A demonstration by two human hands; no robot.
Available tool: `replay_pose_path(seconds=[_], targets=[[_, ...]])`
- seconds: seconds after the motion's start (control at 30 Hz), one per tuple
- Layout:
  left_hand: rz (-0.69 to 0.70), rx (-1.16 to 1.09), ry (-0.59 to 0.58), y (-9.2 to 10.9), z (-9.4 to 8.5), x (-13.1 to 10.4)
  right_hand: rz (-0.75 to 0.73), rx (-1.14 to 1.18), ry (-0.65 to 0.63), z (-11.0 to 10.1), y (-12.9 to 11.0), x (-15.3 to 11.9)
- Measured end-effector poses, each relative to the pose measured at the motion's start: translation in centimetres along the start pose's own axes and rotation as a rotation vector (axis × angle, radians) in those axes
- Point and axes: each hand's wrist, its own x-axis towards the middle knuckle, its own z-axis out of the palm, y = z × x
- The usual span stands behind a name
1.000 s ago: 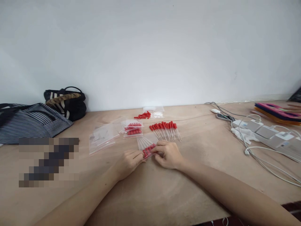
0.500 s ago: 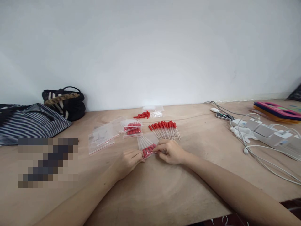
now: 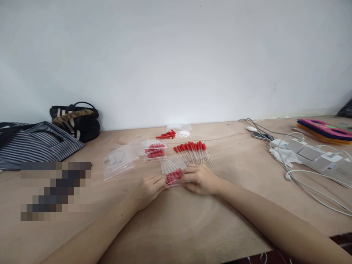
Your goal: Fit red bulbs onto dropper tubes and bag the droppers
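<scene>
A clear zip bag (image 3: 173, 161) holding several red-capped droppers (image 3: 174, 175) lies on the table in front of me, its opening edge toward me. My left hand (image 3: 151, 187) pinches the bag's near left corner. At the near right side, my right hand (image 3: 199, 179) has its bent fingers closed on the bag's edge; the fingertips are partly hidden. Just beyond my right hand, a row of loose droppers with red bulbs (image 3: 191, 146) and clear stems is spread out. Filled bags with red bulbs (image 3: 154, 151) are stacked behind my left hand.
Flat clear bags (image 3: 121, 158) lie to the left. Loose red bulbs (image 3: 167, 135) and a bag of clear tubes (image 3: 183, 131) are near the wall. A power strip with white chargers (image 3: 309, 152) and cables stands right; a striped bag (image 3: 41, 141) is at left.
My right hand has shifted slightly, its fingers curling in closer at the bag's near right edge. My left hand stays at the left corner.
</scene>
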Motion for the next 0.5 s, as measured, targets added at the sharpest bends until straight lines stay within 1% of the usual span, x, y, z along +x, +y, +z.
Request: replay_pose_path(seconds=[0.1, 0.23, 0.37, 0.5], targets=[[0.016, -0.023, -0.026, 0.0, 0.0, 0.0, -0.054, -0.079, 0.015, 0.4, -0.4, 0.1], [0.01, -0.036, -0.036, 0.0, 0.0, 0.0, -0.034, -0.157, 0.038, 0.8, -0.8, 0.2], [0.007, -0.042, -0.033, -0.1, 0.1, -0.2, -0.043, -0.228, 0.022, 1.0, -1.3, 0.5], [0.008, -0.042, -0.019, -0.1, 0.2, -0.2, -0.044, -0.343, 0.039, 1.0, -1.4, 0.8]])
